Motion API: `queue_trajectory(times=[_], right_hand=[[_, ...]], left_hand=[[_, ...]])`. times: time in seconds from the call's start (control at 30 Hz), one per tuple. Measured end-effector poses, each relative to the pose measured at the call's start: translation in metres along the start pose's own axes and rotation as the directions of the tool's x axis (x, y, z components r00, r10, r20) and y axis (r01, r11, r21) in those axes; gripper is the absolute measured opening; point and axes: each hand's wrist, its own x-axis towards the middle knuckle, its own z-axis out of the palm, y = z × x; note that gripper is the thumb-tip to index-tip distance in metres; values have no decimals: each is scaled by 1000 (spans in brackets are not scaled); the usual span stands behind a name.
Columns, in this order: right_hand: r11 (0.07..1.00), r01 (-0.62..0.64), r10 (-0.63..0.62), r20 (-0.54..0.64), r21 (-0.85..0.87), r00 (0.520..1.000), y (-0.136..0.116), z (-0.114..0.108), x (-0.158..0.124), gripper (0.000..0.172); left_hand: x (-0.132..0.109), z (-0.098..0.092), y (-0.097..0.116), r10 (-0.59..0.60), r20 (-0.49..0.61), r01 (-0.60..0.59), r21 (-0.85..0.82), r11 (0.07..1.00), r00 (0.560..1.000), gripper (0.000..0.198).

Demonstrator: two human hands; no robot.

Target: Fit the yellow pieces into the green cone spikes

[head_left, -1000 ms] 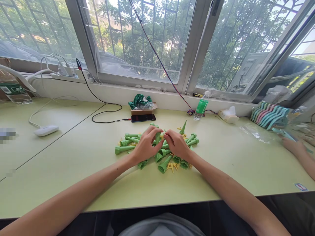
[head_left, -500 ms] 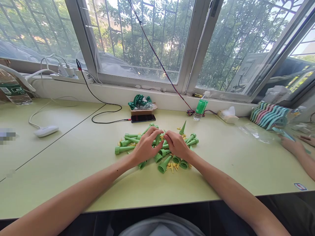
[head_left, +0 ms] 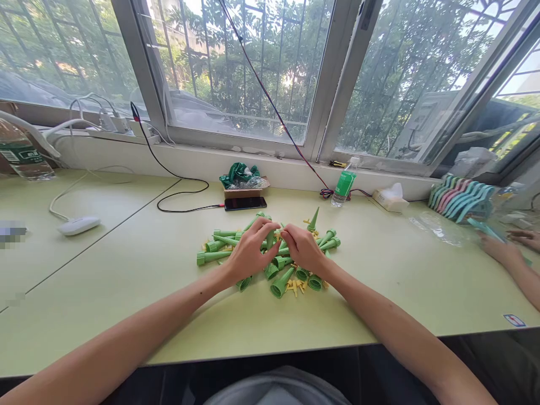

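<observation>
Over a pile of green plastic cone spikes on the table, both hands meet with their fingertips almost touching. My left hand is closed around an upright green cone spike, partly covered by the fingers. My right hand is pinched just beside its top; whatever is between those fingertips is too small and hidden to name. Small yellow pegs lie among the cones near my right wrist. One green cone stands point up behind my right hand.
A phone on a black cable lies behind the pile, by a small box with green plastic. Further right are a water bottle, a tissue box and hangers. Another person's hand works at the right edge.
My two hands stay in nearly the same place, with only a slight shift of the fingertips. The pile looks the same.
</observation>
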Motion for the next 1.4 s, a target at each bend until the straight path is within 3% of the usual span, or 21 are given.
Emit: queue_trajectory(times=[0.17,0.3,0.43,0.57,1.0,1.13,1.27,1.4], right_hand=[[999,-42,43,-60,18,997,-1,0,1,26],[998,-53,57,-107,42,993,-2,0,0,17],[999,-11,13,-54,47,998,-4,0,-3,23],[997,62,-60,-53,35,997,-6,1,-5,25],[983,183,-183,-196,-18,964,2,0,-2,13],[992,111,-127,-312,-68,942,12,-4,2,14],[993,-44,-1,-393,-105,920,30,-11,7,20],[982,-151,96,-397,-110,913,42,-16,11,22]], left_hand=[[5,-2,1,-209,15,208,-170,963,978,25],[10,-5,2,-405,28,388,-351,852,914,31],[12,-4,1,-515,82,487,-479,730,853,38],[11,0,-1,-513,67,471,-514,717,856,40],[7,0,-4,-361,49,362,-244,900,931,34],[8,-1,-1,-327,-17,323,-126,938,945,27],[8,0,-1,-301,-38,297,-85,951,953,19],[7,0,-1,-280,-30,277,-82,957,960,16]])
